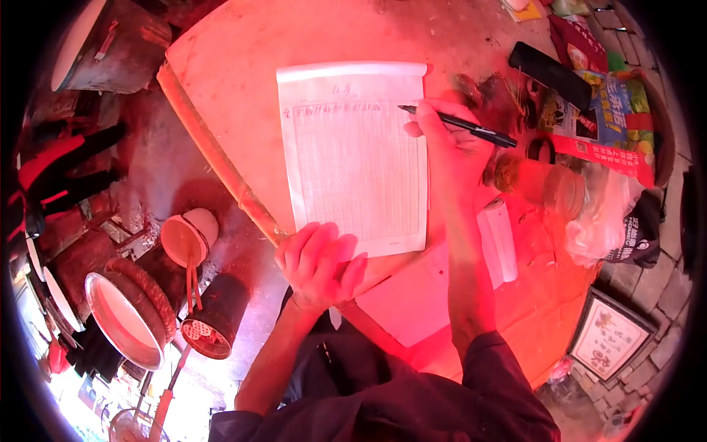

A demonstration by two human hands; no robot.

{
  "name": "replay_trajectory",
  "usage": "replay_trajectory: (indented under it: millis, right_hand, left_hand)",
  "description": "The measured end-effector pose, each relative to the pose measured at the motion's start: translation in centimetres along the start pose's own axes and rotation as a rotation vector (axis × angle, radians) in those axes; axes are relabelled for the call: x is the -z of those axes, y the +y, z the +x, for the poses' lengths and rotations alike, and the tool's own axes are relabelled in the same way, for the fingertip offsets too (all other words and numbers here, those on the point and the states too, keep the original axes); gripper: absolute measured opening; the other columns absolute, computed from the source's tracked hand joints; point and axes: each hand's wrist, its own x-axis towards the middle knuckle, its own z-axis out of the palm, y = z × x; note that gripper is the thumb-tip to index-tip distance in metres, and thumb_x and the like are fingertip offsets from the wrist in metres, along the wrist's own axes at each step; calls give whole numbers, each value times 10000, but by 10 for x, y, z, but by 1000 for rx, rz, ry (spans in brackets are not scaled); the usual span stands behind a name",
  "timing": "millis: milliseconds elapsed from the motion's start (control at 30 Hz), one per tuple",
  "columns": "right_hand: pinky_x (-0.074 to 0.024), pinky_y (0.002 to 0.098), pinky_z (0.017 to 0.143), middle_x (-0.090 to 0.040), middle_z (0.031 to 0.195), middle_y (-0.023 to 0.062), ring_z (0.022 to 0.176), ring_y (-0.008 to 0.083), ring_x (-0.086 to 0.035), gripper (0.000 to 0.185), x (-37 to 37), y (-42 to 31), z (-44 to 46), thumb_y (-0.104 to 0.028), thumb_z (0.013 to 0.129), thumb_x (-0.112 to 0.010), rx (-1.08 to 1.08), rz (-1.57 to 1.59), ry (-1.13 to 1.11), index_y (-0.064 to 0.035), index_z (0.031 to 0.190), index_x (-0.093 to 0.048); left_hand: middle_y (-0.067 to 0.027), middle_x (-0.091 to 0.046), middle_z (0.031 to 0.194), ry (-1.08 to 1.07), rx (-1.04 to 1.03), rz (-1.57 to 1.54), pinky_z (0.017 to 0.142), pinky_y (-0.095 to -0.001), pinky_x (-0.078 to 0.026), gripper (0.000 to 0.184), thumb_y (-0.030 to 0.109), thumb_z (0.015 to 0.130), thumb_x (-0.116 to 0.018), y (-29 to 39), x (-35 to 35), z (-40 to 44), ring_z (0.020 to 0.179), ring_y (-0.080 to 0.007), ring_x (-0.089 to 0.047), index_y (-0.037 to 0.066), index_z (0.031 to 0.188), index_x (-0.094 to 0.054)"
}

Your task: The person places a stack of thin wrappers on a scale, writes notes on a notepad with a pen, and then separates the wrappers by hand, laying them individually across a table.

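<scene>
A pad of ruled paper (pixel 353 177) lies on the table in the head view, its top edge rolled back. Handwriting fills part of the top row, with a short heading above it. My right hand (pixel 449 144) grips a black pen (pixel 475 129) whose tip points left, close to the end of the written row; whether it touches the paper I cannot tell. Across the pad's lower left corner rests my left hand (pixel 320 261), fingers spread over the page and the table edge.
Right of the pad are a dark case (pixel 550 76), a glass jar (pixel 563 190) and colourful packages (pixel 596 118). A rolled paper (pixel 498 239) lies near my right forearm. A framed picture (pixel 613 334) leans at lower right. Left below the table stand a basin (pixel 124 320) and buckets (pixel 189 237).
</scene>
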Motion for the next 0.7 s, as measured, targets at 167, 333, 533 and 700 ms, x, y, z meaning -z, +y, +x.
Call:
replay_trajectory:
  millis: [167, 333, 533, 700]
  right_hand:
    - [-548, 244, 765, -705, 945, 88, 835, 129, -679, 201, -3, 18, 7, 50, 847, -729, 46, 62, -44, 39, 1031, -651]
    - [-521, 252, 810, -688, 945, 78, 867, 121, -651, 179, -8, 37, 4, 62, 855, -711, 184, -58, -5, 39, 1021, -649]
    - [-506, 249, 818, -661, 921, 64, 863, 117, -623, 142, -12, 50, 2, 71, 853, -701, 295, -73, -21, 41, 983, -654]
    - [-474, 193, 779, -680, 951, 47, 854, 68, -602, 161, -11, 53, 3, 83, 883, -679, 361, -117, -65, 29, 1028, -638]
  left_hand:
    - [-108, -645, 1073, -47, 32, 11, 899, -422, -428, 307, 306, 701, -771, 1, 3, 2, 1025, -316, -598, 104, 927, -727]
    - [-104, -646, 1085, -62, 48, 7, 910, -425, -429, 310, 321, 719, -759, 1, 3, 2, 1042, -313, -589, 103, 937, -731]
    - [-96, -643, 1104, -63, 45, 8, 907, -417, -433, 304, 319, 723, -757, 2, 2, 5, 1043, -304, -583, 109, 941, -731]
    - [-85, -632, 1134, -89, 48, 9, 902, -421, -435, 302, 326, 727, -758, 0, 4, 4, 1057, -295, -568, 122, 948, -730]
